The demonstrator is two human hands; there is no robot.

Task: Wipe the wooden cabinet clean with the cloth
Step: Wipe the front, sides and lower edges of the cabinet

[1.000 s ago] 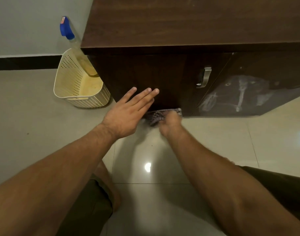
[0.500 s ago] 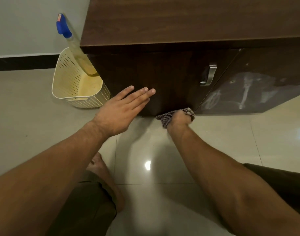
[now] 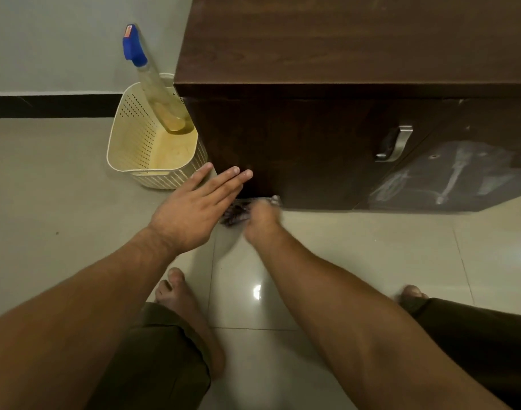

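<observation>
Wooden cabinet point(image 3: 312, 143), dark. Our right hand point(image 3: 260, 216), blurred, grips the cloth point(image 3: 234, 213) at its bottom front edge. Our left hand point(image 3: 194, 208), fingers straight, lies near its lower front. Basket point(image 3: 129, 137) with spray bottle point(image 3: 155, 90) sits beside its end.

A home room: glossy tiled floor point(image 3: 357, 247), dark wooden cabinet point(image 3: 327, 54), and a perforated plastic basket point(image 3: 129, 143) by the wall.

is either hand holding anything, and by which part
The right hand holds the cloth, bunched in its grip against the cabinet's bottom edge; blur hides which part of the cloth. The left hand holds nothing, fingers straight.
</observation>
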